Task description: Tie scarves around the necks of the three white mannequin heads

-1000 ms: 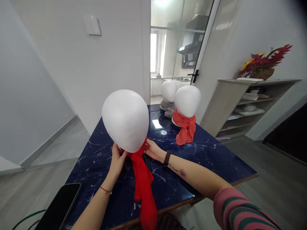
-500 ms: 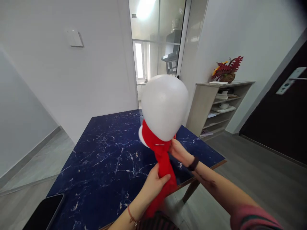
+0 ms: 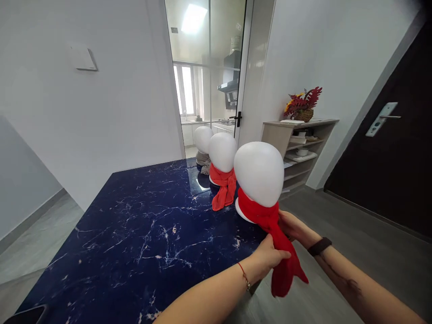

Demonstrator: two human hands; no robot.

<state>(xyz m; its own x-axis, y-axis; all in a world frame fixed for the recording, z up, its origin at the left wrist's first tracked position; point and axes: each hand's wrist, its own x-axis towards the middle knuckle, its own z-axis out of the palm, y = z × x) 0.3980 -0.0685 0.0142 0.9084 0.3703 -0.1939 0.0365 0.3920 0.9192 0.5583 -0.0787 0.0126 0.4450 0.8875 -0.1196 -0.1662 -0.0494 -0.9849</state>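
A white mannequin head [image 3: 259, 173] stands at the table's right edge with a red scarf [image 3: 285, 263] tied round its neck. The scarf's tails hang past the table edge. My left hand [image 3: 266, 256] is closed on the scarf below the knot, thumb across the front. Behind the knot, at the right of the neck, my right hand [image 3: 292, 225] is closed against the scarf; its fingertips are hidden. To the left stand a second white mannequin head [image 3: 222, 150] in an orange-red scarf [image 3: 224, 189] and a third mannequin head [image 3: 203, 139] in a grey scarf [image 3: 203, 162].
The dark blue marbled table [image 3: 141, 234] has a phone [image 3: 32, 315] at its near left corner. Beyond it are a glass door [image 3: 199, 54] and a wooden shelf [image 3: 275, 132] bearing a flower basket [image 3: 303, 112]. A dark door [image 3: 398, 148] is at far right.
My view has turned and drawn back. The mannequin head and both hands now appear further right and lower, at the table's edge. Two other scarfed heads have come into view.
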